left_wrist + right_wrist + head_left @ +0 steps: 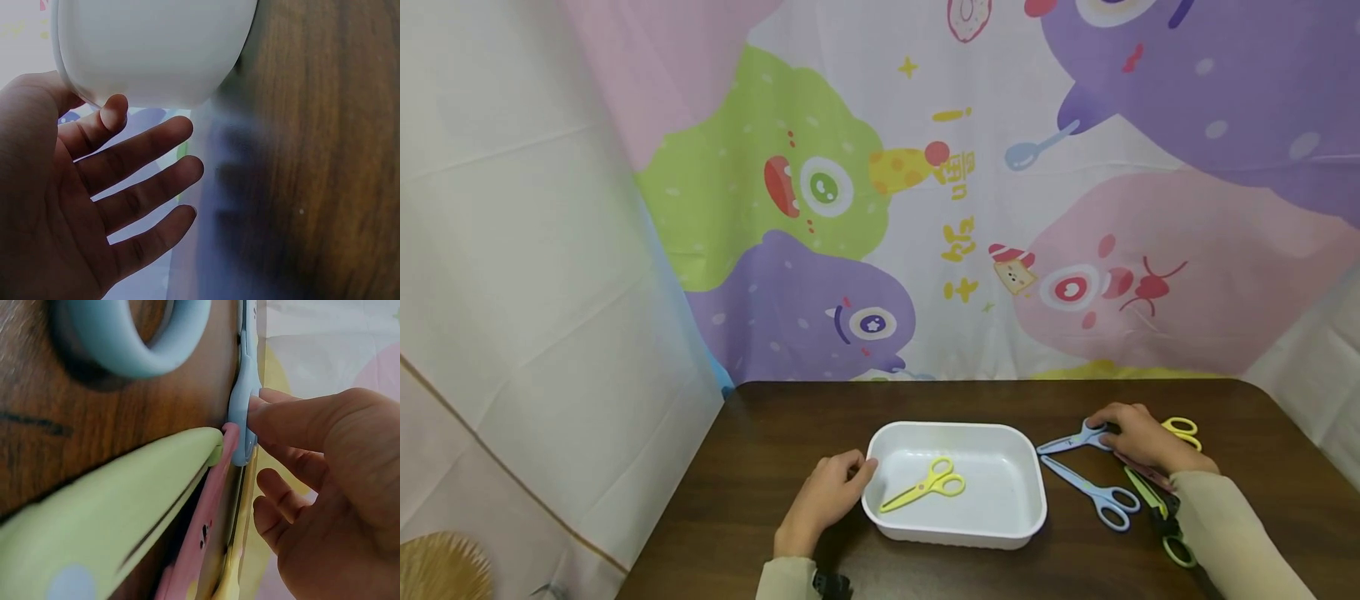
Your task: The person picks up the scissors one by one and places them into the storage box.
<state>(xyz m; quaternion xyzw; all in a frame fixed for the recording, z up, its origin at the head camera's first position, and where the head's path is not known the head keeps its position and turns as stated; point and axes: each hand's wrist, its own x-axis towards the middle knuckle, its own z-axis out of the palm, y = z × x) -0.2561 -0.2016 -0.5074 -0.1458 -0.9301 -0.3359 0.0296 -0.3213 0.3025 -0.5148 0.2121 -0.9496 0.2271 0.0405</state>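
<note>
The right hand (1138, 435) pinches the handle end of the far blue scissors (1070, 442) between thumb and forefinger, its other fingers loosely bent and holding nothing. That pair is to the right of the white tray (992, 479), blades toward it and tips just beside its rim; whether the handles have left the wooden counter (940, 575) is hard to tell. The left hand (827, 492) nips the tray's left edge with thumb and forefinger, the remaining fingers spread, which should suffice to steady it, while yellow scissors lie inside. In the right wrist view the pinched handle sits right by the end of the pink scissors (199, 528), with the green scissors (125, 494) and a second yellow pair (229, 581) close by, so a straight upward lift seems safer than a sideways drag. The nearer blue scissors (1088, 488) lie with their tips close too; raising the points first would avoid snagging them. Since the hold is at one end, the blades may dip, so a firm, level pinch on both handles would help.
</note>
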